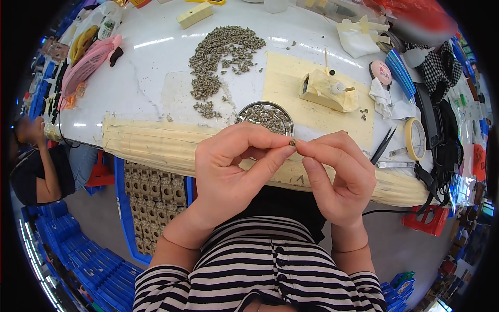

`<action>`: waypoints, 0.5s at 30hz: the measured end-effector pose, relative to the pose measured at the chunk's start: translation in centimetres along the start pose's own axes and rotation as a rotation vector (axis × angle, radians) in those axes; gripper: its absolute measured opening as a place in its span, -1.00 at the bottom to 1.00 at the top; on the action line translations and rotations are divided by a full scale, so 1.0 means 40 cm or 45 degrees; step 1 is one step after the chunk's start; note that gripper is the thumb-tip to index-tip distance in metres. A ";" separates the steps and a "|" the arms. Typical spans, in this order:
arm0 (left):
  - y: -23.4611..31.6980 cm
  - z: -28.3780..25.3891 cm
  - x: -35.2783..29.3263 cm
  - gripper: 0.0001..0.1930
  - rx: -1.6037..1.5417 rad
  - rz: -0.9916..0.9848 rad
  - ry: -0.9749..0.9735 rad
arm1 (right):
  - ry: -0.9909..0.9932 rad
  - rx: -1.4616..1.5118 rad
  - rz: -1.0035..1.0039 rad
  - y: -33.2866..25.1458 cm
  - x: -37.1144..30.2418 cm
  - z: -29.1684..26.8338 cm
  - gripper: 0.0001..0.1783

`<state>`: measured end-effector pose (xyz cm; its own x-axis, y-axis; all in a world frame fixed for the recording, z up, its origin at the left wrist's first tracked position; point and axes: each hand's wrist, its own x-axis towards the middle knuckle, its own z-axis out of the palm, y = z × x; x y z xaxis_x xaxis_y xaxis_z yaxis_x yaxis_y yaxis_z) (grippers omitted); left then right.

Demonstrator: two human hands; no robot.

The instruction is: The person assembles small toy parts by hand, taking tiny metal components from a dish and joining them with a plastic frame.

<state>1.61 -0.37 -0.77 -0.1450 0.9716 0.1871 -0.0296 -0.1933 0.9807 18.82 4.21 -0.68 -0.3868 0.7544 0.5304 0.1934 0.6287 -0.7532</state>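
My left fingers (283,152) pinch a tiny brownish metal part (292,143); right fingers (307,148) touch it, hold unclear. Uneven pressure could flick it into the round silvery metal dish (265,102) beyond.

Take the dish (267,102), which holds parts (270,117), as clock centre, 12 o'clock toward the far side of the table (150,67). On the table, the parts pile (210,57) lies at 11 o'clock, the block (325,95) at 2 and the tape roll (408,136) at 3. The crate (120,192) sits below table level at 8.

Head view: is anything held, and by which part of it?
A small metal piece, in the left hand, between thumb and forefinger; its gripped part cannot be told.
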 end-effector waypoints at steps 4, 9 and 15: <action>-0.006 -0.002 0.001 -0.86 0.147 0.089 -0.007 | 0.009 0.014 0.020 0.000 -0.002 0.003 -0.71; -0.012 -0.004 0.003 -0.89 0.030 0.060 -0.013 | 0.015 0.031 0.037 -0.001 -0.006 0.004 -0.72; -0.011 -0.001 0.001 -0.89 -0.230 -0.131 -0.011 | 0.010 0.064 0.056 -0.002 -0.007 0.002 -0.73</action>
<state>1.57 -0.27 -1.18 -0.1238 0.9884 0.0880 -0.2209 -0.1139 0.9686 18.85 3.91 -0.80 -0.3719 0.7824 0.4995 0.1643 0.5851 -0.7941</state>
